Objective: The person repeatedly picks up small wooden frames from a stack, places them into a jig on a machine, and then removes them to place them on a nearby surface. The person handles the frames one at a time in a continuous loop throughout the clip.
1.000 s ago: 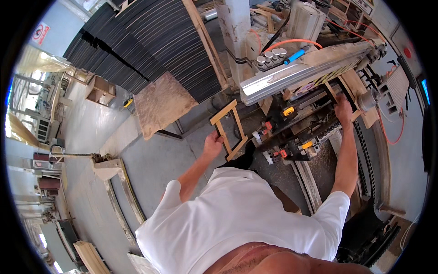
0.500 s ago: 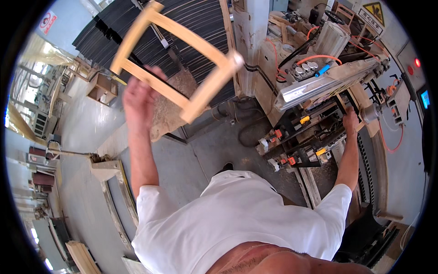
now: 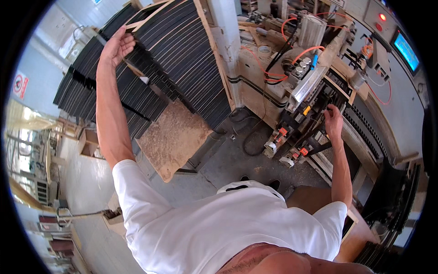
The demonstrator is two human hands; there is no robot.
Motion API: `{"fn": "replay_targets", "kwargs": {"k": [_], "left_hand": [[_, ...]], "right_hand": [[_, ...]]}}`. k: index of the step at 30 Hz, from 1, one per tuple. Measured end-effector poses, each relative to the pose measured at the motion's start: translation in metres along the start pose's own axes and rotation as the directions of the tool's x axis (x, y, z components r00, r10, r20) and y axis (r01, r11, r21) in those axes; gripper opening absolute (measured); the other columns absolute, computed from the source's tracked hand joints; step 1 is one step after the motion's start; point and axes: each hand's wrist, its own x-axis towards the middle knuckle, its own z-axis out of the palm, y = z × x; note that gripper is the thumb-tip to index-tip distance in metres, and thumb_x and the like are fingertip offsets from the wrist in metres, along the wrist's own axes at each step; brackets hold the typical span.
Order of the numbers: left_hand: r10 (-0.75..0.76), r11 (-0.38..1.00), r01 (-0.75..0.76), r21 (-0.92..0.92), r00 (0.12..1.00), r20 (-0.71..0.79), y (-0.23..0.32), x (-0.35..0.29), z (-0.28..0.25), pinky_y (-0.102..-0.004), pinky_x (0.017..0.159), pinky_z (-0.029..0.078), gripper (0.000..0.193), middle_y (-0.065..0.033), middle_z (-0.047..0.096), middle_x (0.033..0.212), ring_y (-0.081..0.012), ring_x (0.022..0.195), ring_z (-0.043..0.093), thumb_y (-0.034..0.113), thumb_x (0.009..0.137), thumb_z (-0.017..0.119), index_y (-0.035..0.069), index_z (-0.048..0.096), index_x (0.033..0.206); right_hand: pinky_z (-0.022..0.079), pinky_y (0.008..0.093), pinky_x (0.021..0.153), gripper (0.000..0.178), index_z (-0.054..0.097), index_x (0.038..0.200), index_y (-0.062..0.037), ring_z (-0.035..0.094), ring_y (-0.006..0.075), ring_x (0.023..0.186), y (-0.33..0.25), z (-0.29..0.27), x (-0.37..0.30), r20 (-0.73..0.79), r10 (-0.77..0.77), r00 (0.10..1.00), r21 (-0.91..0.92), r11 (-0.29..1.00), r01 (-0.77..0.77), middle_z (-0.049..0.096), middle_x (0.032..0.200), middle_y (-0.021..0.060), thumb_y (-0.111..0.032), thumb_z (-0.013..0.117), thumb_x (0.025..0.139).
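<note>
Hands: left hand (image 3: 117,45) gripping wooden frame (image 3: 150,11) atop far-left black frame stack (image 3: 173,59), best seated squarely; right hand (image 3: 333,121) fingers curled on right-side machine (image 3: 315,77)

Bright, even daylight fills the scene, strongest at the overexposed left edge. Shadows are soft. Straight lines bow toward the black circular rim, and focus stays fairly sharp throughout.
</note>
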Motion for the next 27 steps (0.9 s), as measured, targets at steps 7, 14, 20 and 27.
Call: {"fn": "replay_targets", "kwargs": {"k": [7,14,20,27], "left_hand": [[0.076,0.993,-0.089,-0.076,0.984,-0.159,-0.016,0.001,0.016,-0.0245,0.060,0.053,0.044,-0.0030,0.061,0.079,-0.0142,0.071,0.063,0.048,0.090,0.061,0.005,0.060,0.094],[0.672,0.738,-0.595,0.318,0.685,-0.280,-0.015,-0.094,0.084,-0.0298,0.079,0.053,0.051,-0.0148,0.065,0.106,-0.0198,0.095,0.064,0.039,0.091,0.063,-0.002,0.059,0.120],[0.672,0.706,-0.373,0.602,0.620,-0.405,-0.003,-0.102,0.113,-0.0266,0.071,0.047,0.039,-0.0046,0.066,0.085,-0.0125,0.075,0.058,0.032,0.080,0.076,0.003,0.070,0.106],[0.882,0.206,-0.129,0.970,0.454,-0.127,0.000,-0.118,0.142,-0.0436,0.081,0.050,0.049,-0.0151,0.068,0.095,-0.0324,0.092,0.064,0.053,0.087,0.057,0.006,0.070,0.096]], "right_hand": [[0.049,0.0322,0.070,0.023,0.063,0.108,-0.0024,0.063,0.0179,0.074,0.015,-0.029,-0.087,-0.056,0.315,0.948,0.097,0.946,-0.308,0.067,0.081,0.0114,-0.014,0.063,0.089],[0.049,0.0271,0.075,0.022,0.063,0.108,-0.0010,0.062,0.0124,0.080,0.057,-0.067,-0.168,-0.145,0.427,0.892,0.217,0.894,-0.393,0.068,0.088,0.0073,-0.011,0.064,0.089],[0.048,0.0263,0.076,0.021,0.063,0.108,-0.0013,0.061,0.0117,0.082,0.073,-0.110,-0.203,-0.146,0.490,0.859,0.227,0.862,-0.453,0.067,0.088,0.0062,-0.011,0.062,0.089],[0.048,0.0306,0.088,0.029,0.061,0.117,-0.0046,0.062,0.0179,0.100,0.109,-0.188,-0.259,-0.170,0.575,0.800,0.126,0.818,-0.561,0.066,0.111,0.0089,-0.011,0.062,0.089]]}}
